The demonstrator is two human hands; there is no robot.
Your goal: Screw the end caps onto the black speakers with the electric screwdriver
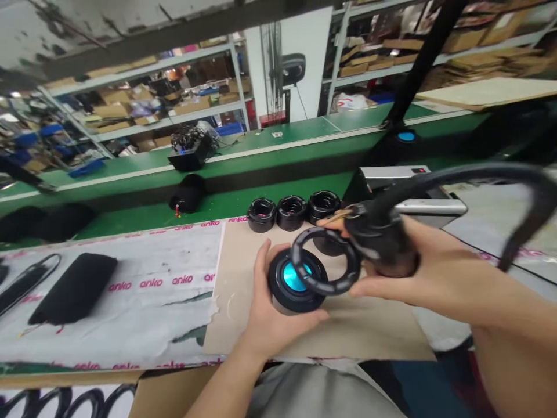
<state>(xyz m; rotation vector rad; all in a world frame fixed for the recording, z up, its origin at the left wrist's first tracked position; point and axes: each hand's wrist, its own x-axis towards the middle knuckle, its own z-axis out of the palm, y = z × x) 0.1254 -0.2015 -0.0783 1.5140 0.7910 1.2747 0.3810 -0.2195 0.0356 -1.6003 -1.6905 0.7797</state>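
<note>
My left hand (pixel 263 319) is wrapped round a round black part (pixel 292 277) with a shiny blue centre, its face turned up. Over that part's right side, a black ring (pixel 333 288) is held at an angle by the fingertips of my right hand (pixel 430 270). The same hand also grips a dark cylindrical tool (pixel 383 244) with a thick, curved black cord (pixel 470 171); its kind is unclear. Whether the ring touches the round part I cannot tell. Several black round housings (pixel 291 213) stand just behind, one partly hidden by the ring.
Beneath my hands lies a brown cardboard sheet (pixel 235 313) on printed white wrapping (pixel 152 302). A black pouch-like item (pixel 76 287) lies to the left. A silver-and-black device (pixel 409 191) stands behind my right hand. Black rings (pixel 87 400) sit in a box at lower left.
</note>
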